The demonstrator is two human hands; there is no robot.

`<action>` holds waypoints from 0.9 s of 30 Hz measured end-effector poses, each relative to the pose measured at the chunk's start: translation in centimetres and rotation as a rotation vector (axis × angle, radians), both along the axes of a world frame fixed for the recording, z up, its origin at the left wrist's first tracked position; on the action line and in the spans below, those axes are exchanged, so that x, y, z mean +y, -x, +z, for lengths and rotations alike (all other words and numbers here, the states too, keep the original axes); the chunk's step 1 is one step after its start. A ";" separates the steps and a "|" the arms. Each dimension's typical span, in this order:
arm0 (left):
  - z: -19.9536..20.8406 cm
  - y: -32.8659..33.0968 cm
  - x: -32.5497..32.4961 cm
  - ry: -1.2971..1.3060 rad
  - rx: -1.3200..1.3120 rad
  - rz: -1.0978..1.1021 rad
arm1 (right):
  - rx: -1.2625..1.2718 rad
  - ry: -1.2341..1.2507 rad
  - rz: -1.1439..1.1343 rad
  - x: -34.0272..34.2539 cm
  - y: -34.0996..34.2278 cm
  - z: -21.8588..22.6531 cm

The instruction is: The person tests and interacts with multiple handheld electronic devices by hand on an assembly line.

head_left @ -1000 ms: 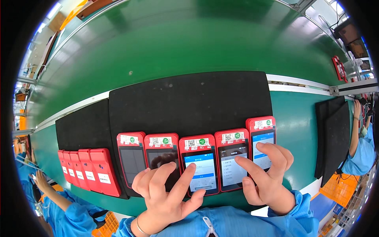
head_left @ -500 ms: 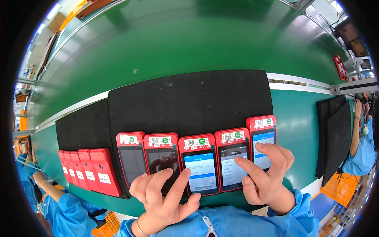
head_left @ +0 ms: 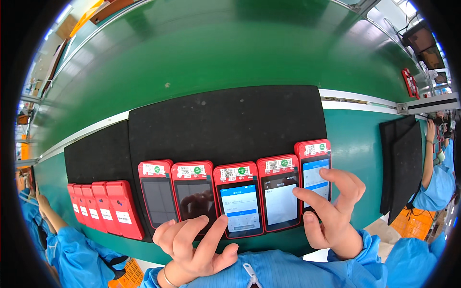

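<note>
Five-wide is avoided here; several red handheld terminals with touchscreens lie side by side. The two leftmost, the first terminal (head_left: 157,194) and the second terminal (head_left: 193,189), have dark screens. The middle terminal (head_left: 240,199) shows a blue and white screen with a keypad. My left hand (head_left: 194,245) is open, its index fingertip at that screen's left edge. My right hand (head_left: 336,216) is open, index finger stretched to the right edge of the fourth terminal (head_left: 279,204), whose screen is mostly white. Partly behind my right hand lies the rightmost terminal (head_left: 313,168), lit blue and white.
Several red terminals (head_left: 122,209) lie face down at the left. A black mat (head_left: 225,120) covers the bench's middle, with the green surface (head_left: 192,57) beyond. Black pads (head_left: 403,163) are stacked at the right. Other people in blue sit on both sides.
The fourth terminal's screen has gone from a list to a mostly white page. My right index finger has shifted slightly right; my left hand has moved slightly down and left.
</note>
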State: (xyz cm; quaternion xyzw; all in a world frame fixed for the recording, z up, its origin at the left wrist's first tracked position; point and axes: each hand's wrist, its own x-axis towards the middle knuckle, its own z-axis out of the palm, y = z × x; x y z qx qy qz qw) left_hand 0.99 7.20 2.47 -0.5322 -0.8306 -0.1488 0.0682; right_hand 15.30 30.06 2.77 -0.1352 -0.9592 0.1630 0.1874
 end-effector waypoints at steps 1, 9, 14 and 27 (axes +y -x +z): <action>0.1 0.0 -0.1 -0.005 -0.001 -0.001 | -0.003 0.009 0.013 0.0 0.0 0.1; 0.0 0.1 -0.3 -0.034 -0.028 -0.034 | -0.043 0.029 0.063 -0.1 1.0 0.6; -0.4 -0.1 -0.4 -0.043 -0.015 -0.007 | -0.153 0.020 0.017 1.3 1.8 2.3; -0.5 -0.4 0.1 -0.035 0.013 -0.052 | 0.160 0.075 -0.009 2.1 -4.8 -2.5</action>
